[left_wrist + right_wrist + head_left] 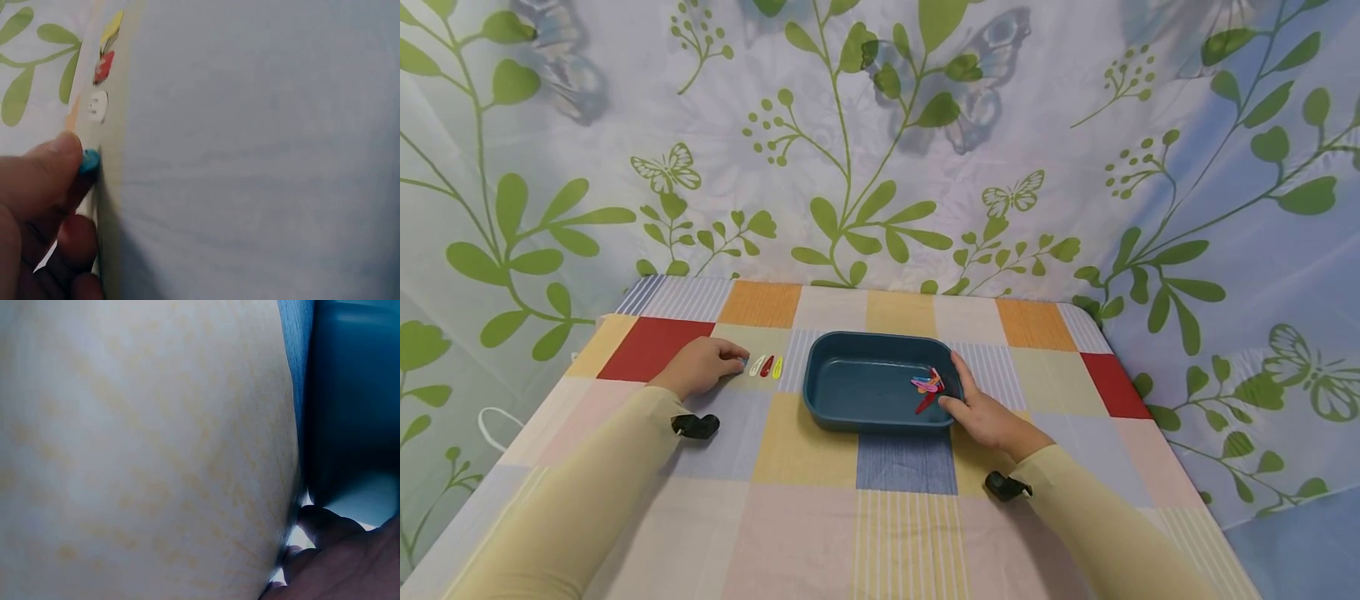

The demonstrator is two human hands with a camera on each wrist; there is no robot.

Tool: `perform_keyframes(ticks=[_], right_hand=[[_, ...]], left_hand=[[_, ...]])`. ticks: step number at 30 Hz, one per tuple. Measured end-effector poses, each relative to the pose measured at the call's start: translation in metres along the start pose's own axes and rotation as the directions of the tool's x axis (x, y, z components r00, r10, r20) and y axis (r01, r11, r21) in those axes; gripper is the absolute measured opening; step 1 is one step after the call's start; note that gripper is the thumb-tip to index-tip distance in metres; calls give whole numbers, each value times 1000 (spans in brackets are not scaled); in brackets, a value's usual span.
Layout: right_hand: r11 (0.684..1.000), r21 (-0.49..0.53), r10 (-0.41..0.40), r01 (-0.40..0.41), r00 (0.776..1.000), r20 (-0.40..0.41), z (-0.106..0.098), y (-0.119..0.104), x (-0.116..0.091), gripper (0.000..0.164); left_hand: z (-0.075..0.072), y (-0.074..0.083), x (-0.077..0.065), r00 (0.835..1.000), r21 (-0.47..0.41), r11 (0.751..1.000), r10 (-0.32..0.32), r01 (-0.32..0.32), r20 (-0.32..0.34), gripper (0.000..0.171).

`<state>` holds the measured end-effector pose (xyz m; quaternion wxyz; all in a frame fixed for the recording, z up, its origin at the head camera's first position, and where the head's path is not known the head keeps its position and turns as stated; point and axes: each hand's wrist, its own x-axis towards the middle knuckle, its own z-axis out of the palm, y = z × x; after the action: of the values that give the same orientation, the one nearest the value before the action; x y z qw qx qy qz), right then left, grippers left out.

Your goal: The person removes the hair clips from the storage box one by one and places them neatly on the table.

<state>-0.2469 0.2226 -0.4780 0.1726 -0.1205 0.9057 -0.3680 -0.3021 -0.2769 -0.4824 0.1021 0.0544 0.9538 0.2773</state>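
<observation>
Between thumb and finger, my left hand [703, 367] pinches a blue hair clip [90, 161] at the tabletop. Just right of it lie a white hair clip [756, 365], a red one [767, 366] and a yellow one [778, 367] in a row. A dark blue rectangular tray [850, 421] stands mid-table. My right hand [988, 412] grips its right end, thumb at the rim and fingers along the outer side. Inside the tray, near that hand, several colourful hair clips [929, 384] are heaped, with a red clip [925, 403] beside them.
A patchwork cloth [805, 525] covers the table. Behind it hangs a curtain [880, 167] with leaves and butterflies. A white cable loop [497, 429] hangs by the table's left edge.
</observation>
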Motion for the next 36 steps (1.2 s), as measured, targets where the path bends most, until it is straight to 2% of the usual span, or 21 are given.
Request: perform_keyframes(ticks=[9, 21, 36], right_hand=[[1000, -2, 6, -6, 1000, 3, 0, -1, 0, 83], [1000, -2, 3, -3, 1000, -2, 0, -1, 0, 84], [1000, 10, -7, 7, 1000, 2, -1, -1, -1, 84]], left_hand=[[-1, 2, 0, 1000, 48, 999, -5, 6, -7, 34], [-10, -1, 0, 996, 48, 999, 12, -16, 88, 38], [-5, -1, 4, 997, 24, 1000, 2, -3, 76, 35]])
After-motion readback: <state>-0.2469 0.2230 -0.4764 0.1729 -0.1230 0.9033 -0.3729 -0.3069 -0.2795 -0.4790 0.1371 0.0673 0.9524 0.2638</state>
